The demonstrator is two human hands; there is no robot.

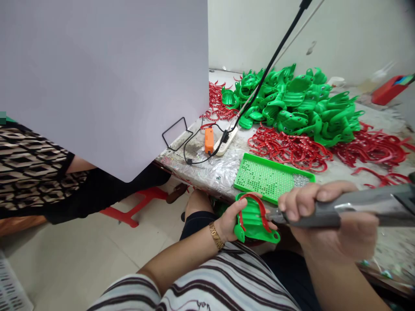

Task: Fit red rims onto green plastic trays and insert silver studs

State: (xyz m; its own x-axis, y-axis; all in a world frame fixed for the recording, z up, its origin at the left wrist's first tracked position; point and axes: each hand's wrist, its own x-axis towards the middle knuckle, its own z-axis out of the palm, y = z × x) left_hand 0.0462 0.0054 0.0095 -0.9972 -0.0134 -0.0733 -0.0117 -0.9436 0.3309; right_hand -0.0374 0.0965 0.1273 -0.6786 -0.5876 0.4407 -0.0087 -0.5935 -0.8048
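Clamped around a green plastic piece (pixel 254 229) with a red strip (pixel 259 207), the left hand (pixel 231 222), fingertips mostly hidden behind it; the right hand (pixel 327 216) closed on a grey power tool (pixel 366 203), its far end cut off; beyond, a perforated green tray (pixel 266 177).

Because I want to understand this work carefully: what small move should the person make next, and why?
Probably the right hand should ease the tip of the grey tool onto the red U-shaped band. The tip already sits right beside the band, and the left hand is holding the green plastic piece steady.
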